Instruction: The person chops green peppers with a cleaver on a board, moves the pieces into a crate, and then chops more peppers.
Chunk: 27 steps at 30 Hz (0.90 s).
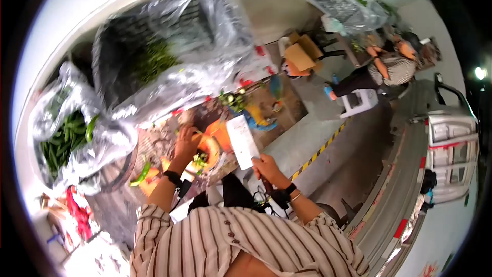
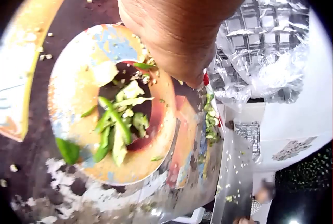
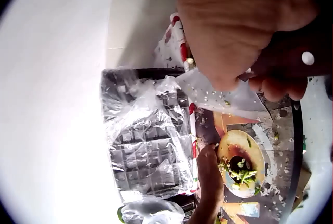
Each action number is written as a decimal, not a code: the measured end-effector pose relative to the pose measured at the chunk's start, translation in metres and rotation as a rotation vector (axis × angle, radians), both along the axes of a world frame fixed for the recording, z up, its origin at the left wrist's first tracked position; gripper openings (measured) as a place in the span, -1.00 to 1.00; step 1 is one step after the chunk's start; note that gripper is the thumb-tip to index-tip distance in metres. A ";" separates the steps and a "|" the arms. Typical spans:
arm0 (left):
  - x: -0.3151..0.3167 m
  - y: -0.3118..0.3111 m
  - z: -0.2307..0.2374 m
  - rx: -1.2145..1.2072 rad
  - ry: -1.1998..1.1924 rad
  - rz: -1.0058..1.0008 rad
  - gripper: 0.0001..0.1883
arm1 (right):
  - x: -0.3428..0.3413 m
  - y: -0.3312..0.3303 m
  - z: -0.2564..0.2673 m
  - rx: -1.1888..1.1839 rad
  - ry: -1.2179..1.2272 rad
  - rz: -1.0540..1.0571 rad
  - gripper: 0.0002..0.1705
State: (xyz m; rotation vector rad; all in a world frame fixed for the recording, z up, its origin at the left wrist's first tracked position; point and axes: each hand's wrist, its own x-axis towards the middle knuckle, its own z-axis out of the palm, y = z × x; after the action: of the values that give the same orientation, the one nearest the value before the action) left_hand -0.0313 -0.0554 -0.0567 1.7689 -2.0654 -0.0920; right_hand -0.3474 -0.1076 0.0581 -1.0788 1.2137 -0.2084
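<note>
My right hand (image 1: 269,170) grips the dark handle (image 3: 296,55) of a wide cleaver, its blade (image 1: 242,141) raised beside the work surface. Small pale seeds cling to the blade (image 3: 218,94) in the right wrist view. My left hand (image 1: 185,146) is low over the patterned surface, fingers extended; the left wrist view hides its fingertips behind the hand (image 2: 171,21). Whether they touch anything small is unclear. Close by, cut green pepper pieces (image 2: 117,125) lie on a printed orange ring (image 2: 73,99). More green pieces (image 1: 234,101) lie near the far edge.
A plastic-lined crate (image 1: 174,36) holds green pieces; a lined bag (image 1: 66,138) of whole green peppers stands at left. One long pepper (image 1: 140,174) lies on the near surface. Cardboard boxes (image 1: 300,56), a seated person (image 1: 392,69) and a white stool (image 1: 359,103) are farther off.
</note>
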 end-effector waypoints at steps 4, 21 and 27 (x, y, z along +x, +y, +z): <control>-0.027 0.037 0.032 0.221 0.528 0.191 -0.56 | -0.002 0.002 -0.030 0.035 -0.124 0.052 -0.71; -0.027 0.085 0.042 0.441 0.258 0.416 0.19 | 0.032 0.014 -0.056 0.117 -0.056 0.053 -0.67; -0.036 0.058 0.037 0.457 0.513 0.415 -0.05 | 0.058 0.024 -0.063 0.105 -0.098 0.148 -0.67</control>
State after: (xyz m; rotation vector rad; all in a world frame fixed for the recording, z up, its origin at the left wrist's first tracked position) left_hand -0.0677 0.0023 -0.0202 2.1132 -1.3540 -0.8528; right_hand -0.2899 -0.0838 -0.0050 -1.0496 1.0412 -0.0817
